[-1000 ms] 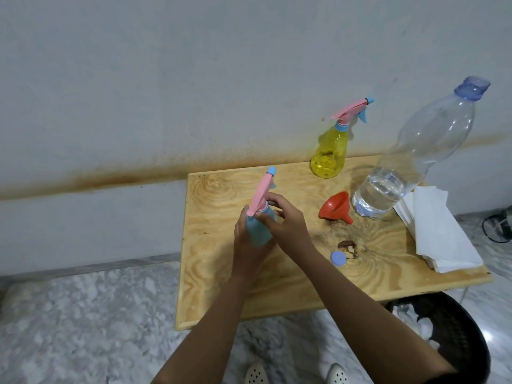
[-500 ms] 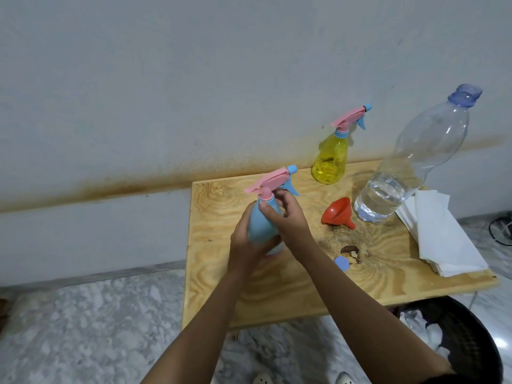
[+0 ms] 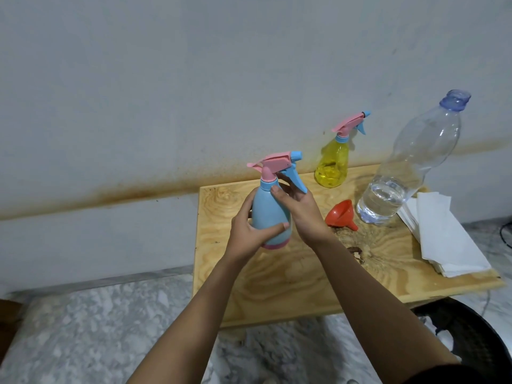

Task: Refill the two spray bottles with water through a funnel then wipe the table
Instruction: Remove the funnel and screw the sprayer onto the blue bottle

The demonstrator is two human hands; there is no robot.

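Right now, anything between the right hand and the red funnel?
Nothing visible. The right hand holds the blue spray bottle at its neck; the red funnel lies on its side on the table just right of that wrist, gap bare. The water bottle stands beyond the funnel, not between.

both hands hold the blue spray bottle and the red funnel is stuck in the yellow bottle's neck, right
No: in the head view the red funnel lies on the table, apart from the yellow bottle. The left hand and right hand do hold the blue spray bottle.
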